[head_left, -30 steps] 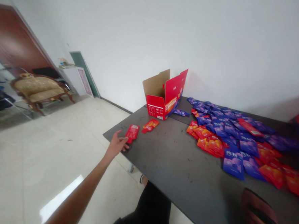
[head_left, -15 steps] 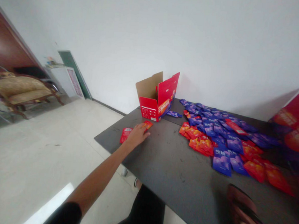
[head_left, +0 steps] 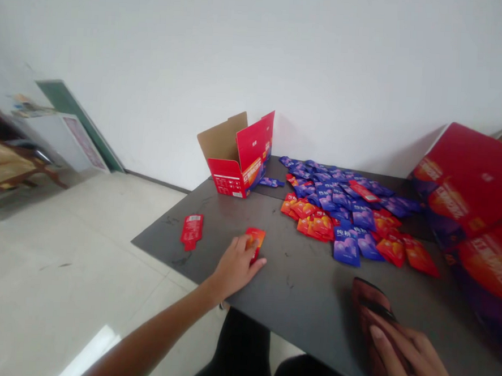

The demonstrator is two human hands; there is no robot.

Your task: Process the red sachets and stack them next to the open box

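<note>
Many sachets (head_left: 327, 198), open box (head_left: 224, 175) beyond; left hand (head_left: 235, 268) on red-orange sachet (head_left: 255, 235), grip unclear; right hand (head_left: 417, 357) holds brown item (head_left: 362, 297).

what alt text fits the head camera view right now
Left hand touching a red-orange packet on a dark table; right hand holding a brown object. Beyond them lie blue and red packets beside an open red box.

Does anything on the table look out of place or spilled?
No spill shows. One red packet lies alone near the left end of the table, apart from the mixed heap. Another red packet sits atop purple packets in that heap, plainer side showing, unlike its pictured neighbours.
</note>
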